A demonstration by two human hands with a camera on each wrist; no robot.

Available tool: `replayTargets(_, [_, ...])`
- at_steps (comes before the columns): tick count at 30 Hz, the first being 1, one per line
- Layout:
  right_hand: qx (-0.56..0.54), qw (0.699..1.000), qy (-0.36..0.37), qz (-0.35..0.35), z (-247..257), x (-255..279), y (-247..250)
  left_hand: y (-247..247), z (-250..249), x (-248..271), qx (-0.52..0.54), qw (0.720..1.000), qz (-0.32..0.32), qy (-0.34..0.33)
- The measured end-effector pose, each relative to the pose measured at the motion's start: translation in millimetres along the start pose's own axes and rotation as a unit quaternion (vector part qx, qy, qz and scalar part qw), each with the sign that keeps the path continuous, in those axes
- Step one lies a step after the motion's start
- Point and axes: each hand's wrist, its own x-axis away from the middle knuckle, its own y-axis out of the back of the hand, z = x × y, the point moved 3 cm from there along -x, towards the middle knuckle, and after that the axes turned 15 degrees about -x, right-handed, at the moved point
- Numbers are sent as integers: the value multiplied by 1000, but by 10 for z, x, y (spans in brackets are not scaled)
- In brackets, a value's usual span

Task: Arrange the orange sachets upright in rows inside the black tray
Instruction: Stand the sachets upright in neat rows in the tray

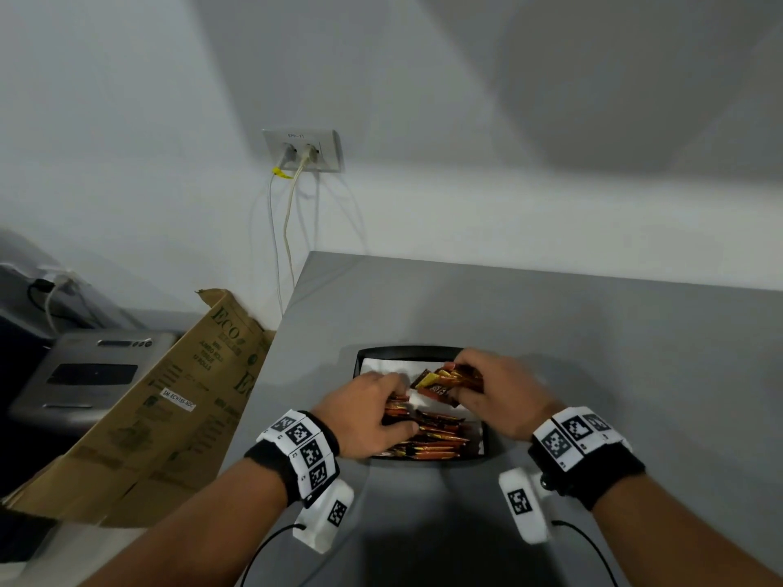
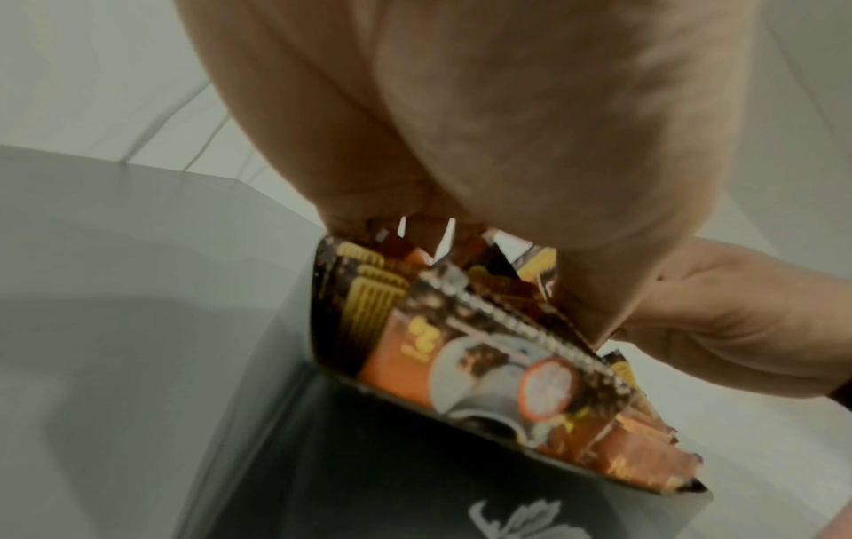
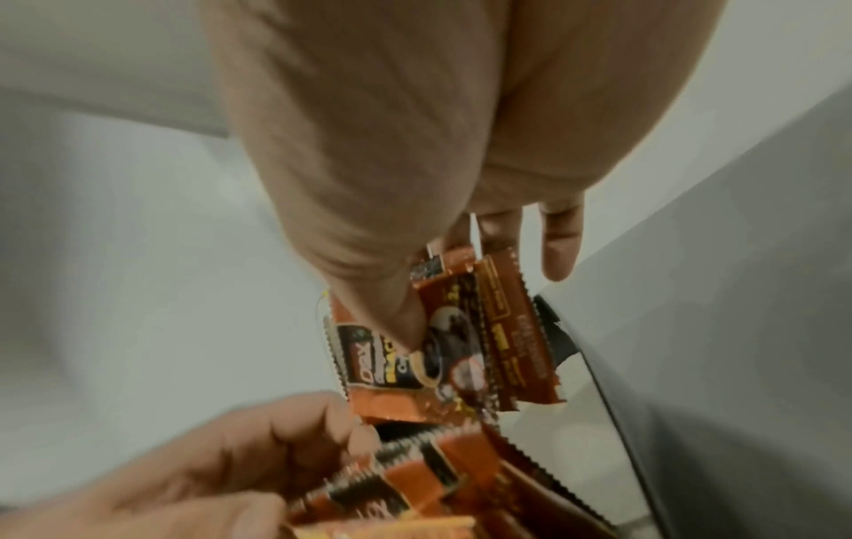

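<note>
Orange sachets [image 1: 428, 434] lie mostly in the black tray [image 1: 406, 351], near rows standing. Your right hand [image 1: 495, 389] pinches a few above the tray's far half; your left hand [image 1: 373, 410] grips the near stack. Next, seat the lifted ones upright behind it.

Both forearms are bare. The left hand [image 1: 369, 410] and the right hand [image 1: 500, 394] wear no gloves. Each wrist carries a black wristband [image 1: 271, 463] with a strip of white tiles [image 1: 306, 449] across it, each tile printed with a black square code marker and small digits. Under each wrist hangs a white rounded camera block [image 1: 328, 516] bearing one more code marker. A thin black cable [image 1: 262, 552] runs back from each block along the arm.
</note>
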Motion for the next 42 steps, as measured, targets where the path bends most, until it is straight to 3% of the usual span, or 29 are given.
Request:
replayTargets(5, [-158, 984, -42, -64, -124, 65, 27, -19, -8, -32, -36, 999, 19, 21])
replayTargets(10, [-229, 967, -56, -97, -104, 65, 42, 39, 6, -35, -19, 999, 7, 43])
replayTargets(13, [-271, 955, -58, -103, -49, 59, 31, 116, -12, -33, 40, 998, -6, 54])
replayTargets(16, [-301, 945, -37, -124, 65, 48, 42, 237, -71, -64, 169, 981, -50, 84])
replayTargets(18, [-335, 934, -24, -124, 182, 28, 54, 318, -152, -114, 307, 941, -97, 102])
replayTargets(19, [-367, 922, -18, -119, 248, 16, 54, 355, -209, -142, 399, 903, -115, 106])
replayTargets(22, [-472, 875, 1, -105, 453, -4, 46, 459, -450, -224, 659, 741, -98, 86])
replayTargets(24, [-469, 878, 9, -98, 561, 15, 37, 506, -594, -238, 740, 663, -71, 83])
replayTargets(26, [-381, 918, 19, -103, 617, 41, 43, 502, -658, -233, 772, 626, -63, 89])
replayTargets(28, [-220, 967, 26, -128, 619, 90, 87, 461, -679, -209, 791, 599, -61, 104])
replayTargets(30, [-115, 982, 29, -149, 612, 165, 158, 399, -677, -178, 806, 577, -57, 123])
replayTargets(32, [-97, 989, 68, -87, 660, 225, 197, 355, -672, -140, 810, 568, -48, 137])
replayTargets(35, [30, 993, 113, 34, 798, 251, 139, 334, -717, -98, 797, 588, -16, 137])
replayTargets(37, [70, 989, 123, 43, 828, 218, 98, 344, -765, -68, 791, 598, -6, 127])
replayTargets(40, [43, 988, 148, 32, 826, 177, 38, 396, -760, -58, 797, 590, -26, 128])
replayTargets(42, [39, 986, 155, 44, 806, 162, -33, 391, -723, -53, 786, 600, -36, 144])
